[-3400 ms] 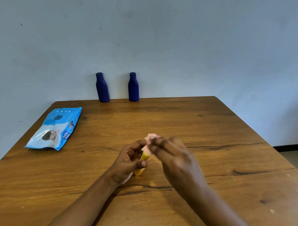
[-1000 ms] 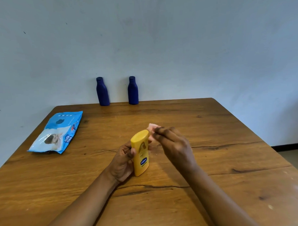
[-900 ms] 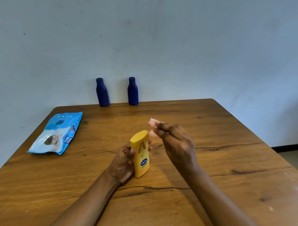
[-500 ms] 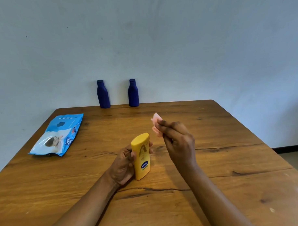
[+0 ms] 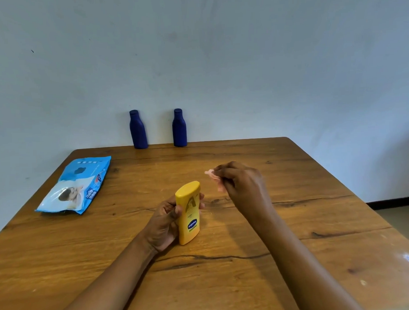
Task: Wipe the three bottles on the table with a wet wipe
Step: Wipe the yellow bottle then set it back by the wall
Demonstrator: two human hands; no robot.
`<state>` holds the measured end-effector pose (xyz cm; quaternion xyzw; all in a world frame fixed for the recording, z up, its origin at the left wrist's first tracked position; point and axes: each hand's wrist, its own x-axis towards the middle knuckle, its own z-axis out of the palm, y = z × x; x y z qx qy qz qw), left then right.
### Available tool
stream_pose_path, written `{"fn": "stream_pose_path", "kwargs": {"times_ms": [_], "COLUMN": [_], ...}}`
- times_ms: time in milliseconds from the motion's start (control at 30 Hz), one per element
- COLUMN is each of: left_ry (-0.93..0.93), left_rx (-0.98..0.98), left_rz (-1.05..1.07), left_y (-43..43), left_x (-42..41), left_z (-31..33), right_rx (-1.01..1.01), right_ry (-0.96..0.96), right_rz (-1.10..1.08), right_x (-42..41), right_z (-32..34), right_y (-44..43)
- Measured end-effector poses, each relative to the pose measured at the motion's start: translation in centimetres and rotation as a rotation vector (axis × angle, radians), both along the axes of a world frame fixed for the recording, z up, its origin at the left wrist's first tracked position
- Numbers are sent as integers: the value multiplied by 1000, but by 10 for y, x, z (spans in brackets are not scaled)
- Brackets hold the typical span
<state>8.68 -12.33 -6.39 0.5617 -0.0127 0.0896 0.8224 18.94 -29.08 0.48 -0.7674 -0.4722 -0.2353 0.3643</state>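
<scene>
Since half a second ago the right hand (image 5: 244, 183) has drawn away from the top of the yellow bottle (image 5: 189, 213). It now sits at about 2 o'clock from the bottle, apart from it, with a clear strip of bench (image 5: 293, 198) between them. Its fingers are curled together and pinch a small crumpled pinkish wet wipe (image 5: 213, 177), which sticks out toward the bottle at the 9 o'clock side of the knuckles. Whether the hand rests on the wood or hangs just above it cannot be told.

The yellow bottle has kept its place near the middle of the bench, standing on end with its top leaning slightly toward 1 o'clock and a blue oval logo on its front. The left hand (image 5: 165, 222) grips it from the 9 o'clock side. The thumb lies across the front face and the fingertips show round the far edge at the 3 o'clock side.

The two other bottles are dark blue and stand upright at the far edge of the bench, against the pale wall (image 5: 218, 61). The left blue bottle (image 5: 138, 130) is at about 11 o'clock from the yellow one and the right blue bottle (image 5: 179, 129) is at 12 o'clock. They are near each other but do not touch, and both are well apart from either hand.

A blue and white wipe pack (image 5: 76, 186) lies flat near the bench's left edge, at about 10 o'clock from the yellow bottle.
</scene>
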Motion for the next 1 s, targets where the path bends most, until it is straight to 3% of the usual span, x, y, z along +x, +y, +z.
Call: {"fn": "stream_pose_path", "kwargs": {"times_ms": [167,300,367,500,667,767,833,900,1000], "left_ry": [251,617,712,688,554,374,285,315,538], "left_rx": [119,463,714,1122,1257,1390,1351,1243,1376], "left_rz": [108,-103,-215,-425,-583,-487,-281,-125,-245], "left_y": [10,26,32,46,42,40,44,59,89], "left_x": [-2,10,17,42,64,65,53,29,-14], "left_z": [36,55,60,52,41,36,38,40,34], "right_rx": [142,112,113,113,76,65,61,64,67], "right_ry": [123,398,480,654,655,679,712,721,727], "right_rz": [-38,-72,-78,-58,-88,-106,-101,-98,-98], "right_x": [0,12,14,18,24,27,29,30,29], "right_z": [-20,-50,-61,-80,-89,-91,-93,-94,-94], "right_y": [-10,-6,-3,3,3,0,-2,-3,-1]}}
